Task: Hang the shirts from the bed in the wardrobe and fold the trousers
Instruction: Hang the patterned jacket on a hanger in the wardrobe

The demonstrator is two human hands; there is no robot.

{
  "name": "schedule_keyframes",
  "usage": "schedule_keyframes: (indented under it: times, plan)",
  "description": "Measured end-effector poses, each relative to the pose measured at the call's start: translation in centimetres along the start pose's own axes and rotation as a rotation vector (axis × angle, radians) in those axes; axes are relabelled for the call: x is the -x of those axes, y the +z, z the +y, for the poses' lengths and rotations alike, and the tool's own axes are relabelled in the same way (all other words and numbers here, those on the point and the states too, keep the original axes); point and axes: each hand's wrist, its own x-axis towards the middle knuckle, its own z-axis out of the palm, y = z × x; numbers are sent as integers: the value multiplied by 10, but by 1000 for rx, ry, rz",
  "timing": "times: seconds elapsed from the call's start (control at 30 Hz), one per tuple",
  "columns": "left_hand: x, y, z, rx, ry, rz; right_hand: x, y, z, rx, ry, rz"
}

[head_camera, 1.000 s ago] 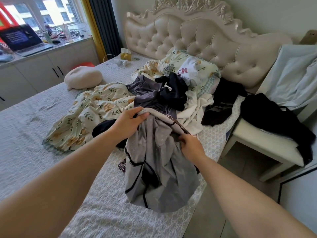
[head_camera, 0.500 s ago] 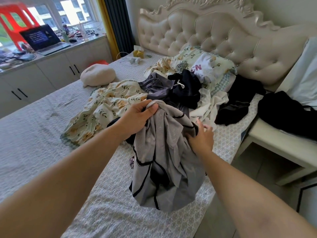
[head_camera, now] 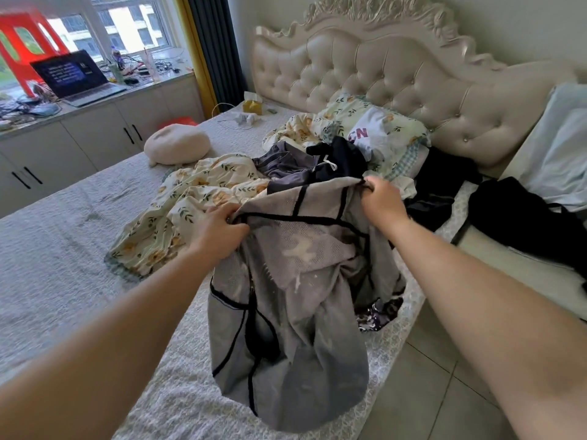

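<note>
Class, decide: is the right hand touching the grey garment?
Touching. The head view shows the right hand gripping the grey garment at its top edge.

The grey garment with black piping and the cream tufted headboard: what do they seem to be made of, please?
The grey garment with black piping looks like thin matt synthetic fabric, mesh-lined: fine holes show near its top. The cream tufted headboard looks like leather or imitation: soft sheen, buttoned padding.

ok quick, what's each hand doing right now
Left hand: grips the grey mesh garment with black trim at its top edge.
Right hand: grips the same garment's far top corner.
</note>
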Motion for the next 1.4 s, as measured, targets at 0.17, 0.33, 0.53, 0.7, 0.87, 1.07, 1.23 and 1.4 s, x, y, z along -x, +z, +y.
schedule_keyframes:
  times: [0.17, 0.33, 0.53, 0.7, 0.87, 1.07, 1.23, 1.4]
  plan:
    - [14, 12, 30, -19, 261, 118, -11, -16, -34, 187, -162, -198]
    - [28, 36, 64, -260, 391, -77, -2, 6, -60, 136, -187, -466]
    - [20, 50, 53, 341, 127, -82, 14, 20, -42, -124, -120, -264]
    - [17, 51, 46, 590, -57, -38, 39, 31, 5, -26, -18, -122]
    - [16, 46, 45, 719, -125, 18, 84, 58, 39, -142, 258, -339]
    - [16, 40, 30, 467, -64, 112, 87, 61, 47, -454, 514, -168]
    - [18, 26, 13, -223, -94, 243, 51, 24, 26, -76, 526, -167]
    - [31, 35, 20, -109, 214, 239, 34, -5, -13, 218, 393, -268]
